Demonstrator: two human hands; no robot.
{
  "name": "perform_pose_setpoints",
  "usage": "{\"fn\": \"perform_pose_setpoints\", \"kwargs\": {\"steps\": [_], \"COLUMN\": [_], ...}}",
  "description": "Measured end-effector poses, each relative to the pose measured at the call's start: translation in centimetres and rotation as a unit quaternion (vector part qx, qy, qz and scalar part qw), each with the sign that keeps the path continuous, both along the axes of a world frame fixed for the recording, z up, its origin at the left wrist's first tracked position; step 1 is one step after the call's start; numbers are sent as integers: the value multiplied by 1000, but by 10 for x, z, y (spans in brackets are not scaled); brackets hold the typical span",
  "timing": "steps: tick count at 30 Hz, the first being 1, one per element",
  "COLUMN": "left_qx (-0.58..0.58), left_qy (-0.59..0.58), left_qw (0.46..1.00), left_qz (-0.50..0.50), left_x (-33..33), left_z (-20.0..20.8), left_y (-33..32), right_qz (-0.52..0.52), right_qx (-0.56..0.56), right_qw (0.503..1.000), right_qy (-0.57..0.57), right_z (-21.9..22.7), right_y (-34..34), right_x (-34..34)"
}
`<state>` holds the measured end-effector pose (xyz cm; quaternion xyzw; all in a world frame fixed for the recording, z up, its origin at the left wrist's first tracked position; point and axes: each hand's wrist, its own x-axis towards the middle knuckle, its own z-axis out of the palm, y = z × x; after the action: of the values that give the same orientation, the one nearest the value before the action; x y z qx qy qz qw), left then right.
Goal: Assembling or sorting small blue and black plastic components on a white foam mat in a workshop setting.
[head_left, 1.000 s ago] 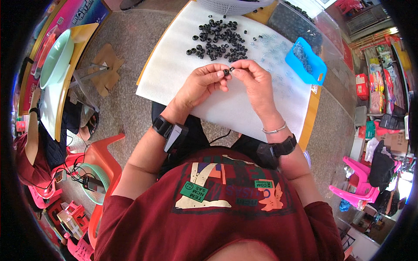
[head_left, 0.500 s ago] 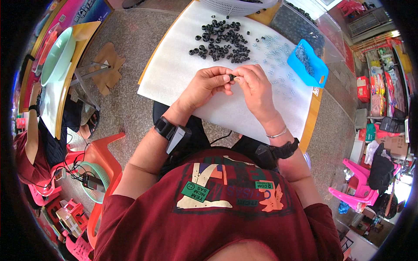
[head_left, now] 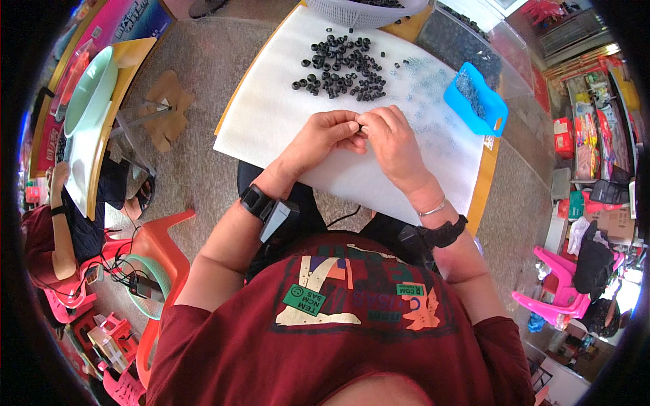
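My left hand point(head_left: 326, 139) and my right hand point(head_left: 394, 147) meet over the near part of the white-covered table point(head_left: 264, 128). Their thumbs and fingertips pinch a small black part point(head_left: 361, 128) between them. Only a sliver of it shows, so its exact kind is hidden. Beyond my hands lies a loose spread of small round black parts point(head_left: 336, 66), several with a hollow in them. Small clear pieces point(head_left: 425, 95) are scattered to the right of these, blurred in this picture.
A blue tray point(head_left: 492, 122) with clear pieces stands at the table's right edge. At the far edge are a pale basket point(head_left: 359, 15) and a clear bin point(head_left: 467, 44) of dark parts. Another person's arm point(head_left: 62, 233) is at a side table on the left.
My fingers have closed further over the black part, and less of it shows. My right hand has dipped slightly. At left, the other person's forearm has shifted.
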<state>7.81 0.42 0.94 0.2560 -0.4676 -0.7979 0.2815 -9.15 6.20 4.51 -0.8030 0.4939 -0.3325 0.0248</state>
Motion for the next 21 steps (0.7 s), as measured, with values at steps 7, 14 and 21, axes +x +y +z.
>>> {"fn": "perform_pose_setpoints", "kwargs": {"steps": [7, 14, 21], "left_qx": [-10, 60, 77], "left_qy": [-2, 91, 108], "left_qw": [1000, 993, 990], "left_qz": [-1, 35, 43], "left_x": [-1, -2, 0], "left_z": [-1, -7, -6], "left_y": [1, -1, -1], "right_qz": [-38, -74, -81], "right_qx": [105, 88, 72], "right_qw": [974, 963, 971], "right_qy": [-198, -244, -211], "right_z": [-9, -15, -9], "right_y": [9, 10, 10], "right_x": [10, 12, 12]}}
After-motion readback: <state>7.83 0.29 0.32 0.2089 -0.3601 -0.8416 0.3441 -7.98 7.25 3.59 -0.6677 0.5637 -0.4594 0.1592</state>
